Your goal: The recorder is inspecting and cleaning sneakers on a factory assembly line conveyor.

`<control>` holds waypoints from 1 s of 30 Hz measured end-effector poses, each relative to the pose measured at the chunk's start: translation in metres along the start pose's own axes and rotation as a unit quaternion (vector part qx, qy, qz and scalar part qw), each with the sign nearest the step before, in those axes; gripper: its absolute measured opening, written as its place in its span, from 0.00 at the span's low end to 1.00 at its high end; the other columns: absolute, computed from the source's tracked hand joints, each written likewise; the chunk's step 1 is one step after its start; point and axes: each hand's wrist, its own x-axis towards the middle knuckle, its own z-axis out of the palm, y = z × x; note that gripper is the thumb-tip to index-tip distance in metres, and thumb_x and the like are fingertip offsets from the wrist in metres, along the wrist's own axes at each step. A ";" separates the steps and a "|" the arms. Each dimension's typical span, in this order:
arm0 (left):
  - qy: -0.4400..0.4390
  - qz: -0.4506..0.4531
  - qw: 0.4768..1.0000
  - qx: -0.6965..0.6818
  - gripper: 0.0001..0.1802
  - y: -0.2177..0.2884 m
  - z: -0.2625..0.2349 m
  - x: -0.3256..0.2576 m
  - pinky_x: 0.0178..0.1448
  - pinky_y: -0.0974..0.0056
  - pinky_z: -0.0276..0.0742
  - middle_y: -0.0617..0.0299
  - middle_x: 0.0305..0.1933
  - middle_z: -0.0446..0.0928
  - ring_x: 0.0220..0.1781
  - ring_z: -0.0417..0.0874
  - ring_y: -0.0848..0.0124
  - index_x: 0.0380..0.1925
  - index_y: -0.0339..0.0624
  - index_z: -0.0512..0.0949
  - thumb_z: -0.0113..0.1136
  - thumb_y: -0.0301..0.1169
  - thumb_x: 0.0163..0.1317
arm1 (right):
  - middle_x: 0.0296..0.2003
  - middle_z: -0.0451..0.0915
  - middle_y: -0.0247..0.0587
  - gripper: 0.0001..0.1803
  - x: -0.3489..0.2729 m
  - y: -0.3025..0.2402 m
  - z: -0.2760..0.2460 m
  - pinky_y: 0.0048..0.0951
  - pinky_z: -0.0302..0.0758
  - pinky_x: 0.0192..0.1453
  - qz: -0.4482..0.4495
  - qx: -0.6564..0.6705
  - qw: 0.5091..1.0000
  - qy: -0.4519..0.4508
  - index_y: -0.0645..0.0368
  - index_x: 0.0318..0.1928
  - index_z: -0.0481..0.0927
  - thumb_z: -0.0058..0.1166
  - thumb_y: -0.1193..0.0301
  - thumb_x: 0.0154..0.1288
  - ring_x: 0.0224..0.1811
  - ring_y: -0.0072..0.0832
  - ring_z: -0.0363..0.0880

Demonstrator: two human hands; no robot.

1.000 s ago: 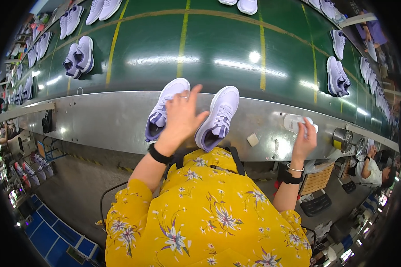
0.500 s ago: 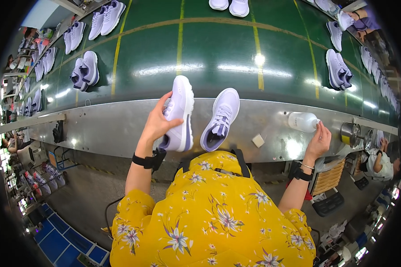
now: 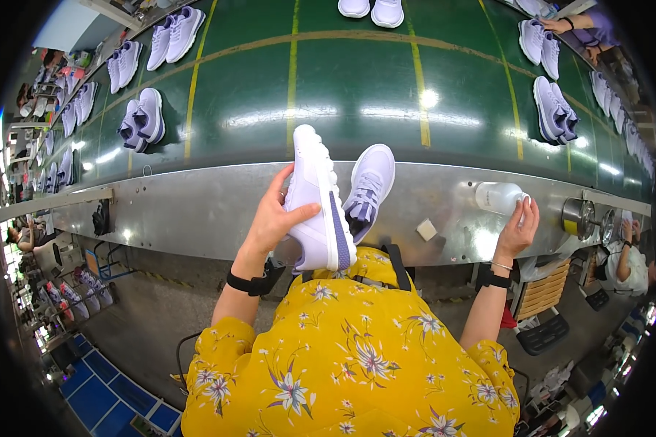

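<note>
My left hand [image 3: 271, 224] is closed round a pale lilac sneaker [image 3: 315, 211], thumb on its side. The sneaker is tilted, showing the white and purple edge of its sole. Its toe points away from me, and its heel is close to my yellow top. Right beside it, a matching sneaker [image 3: 370, 186] rests on the metal ledge, partly hidden by the held one. Over to the right, my right hand [image 3: 517, 231] has its fingertips pinched at the neck of a translucent white bottle [image 3: 496, 197] lying on its side.
A small whitish block [image 3: 426, 230] lies on the metal ledge [image 3: 197, 211]. Beyond, pairs of lilac sneakers [image 3: 144, 118] stand on the green belt [image 3: 342, 80]. A metal container [image 3: 577, 218] sits at right. Another person's hand [image 3: 557, 26] touches shoes at far right.
My left hand has drawn the sneaker nearer and to the right, tipping it so more of its sole edge shows. My right hand stays at the bottle.
</note>
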 end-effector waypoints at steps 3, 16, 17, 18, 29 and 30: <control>-0.006 -0.001 0.999 0.039 0.53 0.000 0.008 -0.001 0.62 0.58 0.78 0.46 0.59 0.78 0.58 0.83 0.61 0.75 0.35 0.55 0.77 0.29 0.53 | 0.50 0.85 0.50 0.10 0.000 0.004 0.003 0.38 0.82 0.54 -0.009 0.002 1.000 0.009 0.62 0.48 0.86 0.65 0.75 0.67 0.52 0.42 0.85; -0.041 -0.032 0.999 -0.008 0.55 -0.011 0.019 0.004 0.66 0.58 0.74 0.48 0.60 0.78 0.60 0.81 0.61 0.75 0.36 0.58 0.79 0.29 0.48 | 0.44 0.86 0.42 0.08 0.021 0.018 -0.010 0.33 0.82 0.50 0.097 0.027 0.995 0.004 0.61 0.45 0.89 0.63 0.72 0.70 0.44 0.33 0.85; -0.049 -0.032 0.998 -0.024 0.55 -0.015 0.019 0.006 0.67 0.58 0.74 0.48 0.60 0.78 0.61 0.81 0.61 0.74 0.36 0.59 0.79 0.29 0.47 | 0.44 0.86 0.42 0.08 0.021 0.019 -0.007 0.33 0.82 0.50 0.099 0.026 0.995 0.004 0.61 0.45 0.89 0.63 0.72 0.70 0.44 0.33 0.85; -0.050 -0.032 0.998 -0.023 0.55 -0.017 0.019 0.008 0.67 0.58 0.74 0.48 0.60 0.78 0.61 0.81 0.61 0.74 0.36 0.59 0.79 0.29 0.47 | 0.44 0.86 0.42 0.08 0.022 0.020 -0.004 0.33 0.82 0.50 0.106 0.049 0.993 0.001 0.61 0.45 0.89 0.63 0.72 0.70 0.44 0.34 0.85; -0.079 -0.057 0.990 -0.104 0.61 -0.031 0.023 0.015 0.76 0.58 0.61 0.50 0.67 0.73 0.69 0.73 0.58 0.75 0.39 0.59 0.79 0.33 0.37 | 0.44 0.87 0.45 0.07 0.012 0.035 0.006 0.36 0.82 0.50 0.035 0.021 0.999 0.008 0.62 0.44 0.87 0.62 0.73 0.70 0.45 0.38 0.86; -0.079 -0.058 0.990 -0.103 0.61 -0.031 0.024 0.016 0.76 0.58 0.61 0.50 0.67 0.73 0.69 0.73 0.58 0.75 0.39 0.59 0.79 0.33 0.37 | 0.43 0.88 0.46 0.07 0.010 0.037 0.007 0.36 0.83 0.50 0.031 0.029 0.999 0.008 0.63 0.44 0.86 0.62 0.73 0.70 0.45 0.39 0.87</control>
